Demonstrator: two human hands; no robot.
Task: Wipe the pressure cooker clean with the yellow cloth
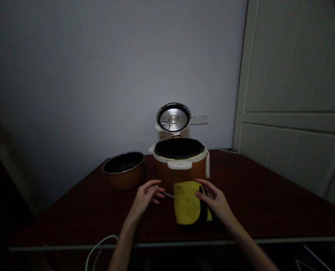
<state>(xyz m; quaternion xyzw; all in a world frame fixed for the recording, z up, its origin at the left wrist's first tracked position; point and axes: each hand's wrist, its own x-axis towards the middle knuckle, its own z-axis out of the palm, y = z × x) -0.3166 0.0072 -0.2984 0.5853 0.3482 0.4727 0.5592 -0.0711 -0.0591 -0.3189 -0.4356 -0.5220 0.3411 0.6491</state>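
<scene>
In the head view, my right hand (214,198) pinches the right side of a folded yellow cloth (187,203) with dark edging, upright near the table's front. My left hand (149,194) is to the left of the cloth, its fingers curved and apart. A thin pale cord (169,195) runs between its fingertips and the cloth; whether the fingers touch it I cannot tell. Behind the cloth stands an orange-brown electric cooker (161,169) with a white rim, its silver lid (173,119) raised. To its left sits a matching pot (127,178) with a dark inside.
Everything stands on a dark red table (257,195). A white cable (95,248) loops over its front edge at the left. On the wall behind are power sockets (199,119). A pale panelled door (291,90) rises on the right.
</scene>
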